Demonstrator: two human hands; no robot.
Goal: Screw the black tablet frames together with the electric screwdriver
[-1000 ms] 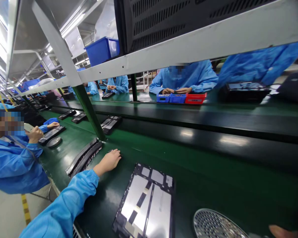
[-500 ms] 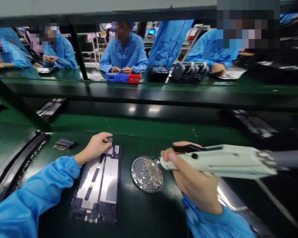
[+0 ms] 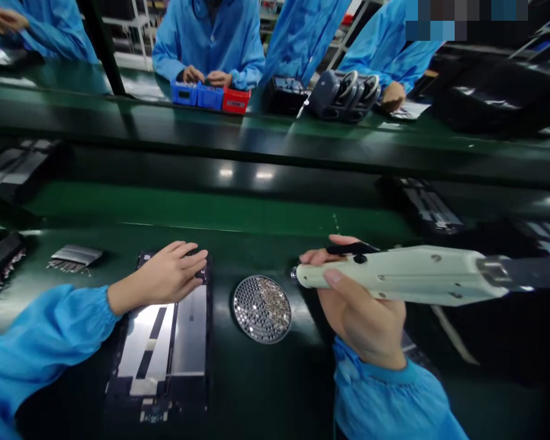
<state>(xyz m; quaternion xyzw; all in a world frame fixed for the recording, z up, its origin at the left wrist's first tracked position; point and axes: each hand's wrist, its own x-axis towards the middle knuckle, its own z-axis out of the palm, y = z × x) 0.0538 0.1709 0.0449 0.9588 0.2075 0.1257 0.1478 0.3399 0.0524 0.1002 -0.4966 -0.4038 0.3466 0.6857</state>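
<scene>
**A Dark Green Desk [image 3: 266, 391] Is Running Across the Room**

The desk is filling most of the frame, and two bright spots are shining on a black strip [image 3: 311, 178] near the middle. At the lower left, a flat device [image 3: 190, 342] is lying with its silver plates facing up. The left hand [image 3: 160, 275] is hanging over its top end, fingers loosely spread and gripping nothing; I cannot tell if it is touching. Right of the middle, the right hand [image 3: 362, 311] is curling around a pale tool [image 3: 421, 275], whose tip is pointing left. Between the hands, a round dish [image 3: 262, 308] is holding lots of tiny shiny bits. A small dark block [image 3: 76, 255] is sitting at the left. Across the top, people in blue coats [image 3: 211, 36] are working, and one is reaching over two blue boxes [image 3: 209, 96] and a red box [image 3: 236, 102]. A gray machine [image 3: 334, 95] is standing near them.
</scene>
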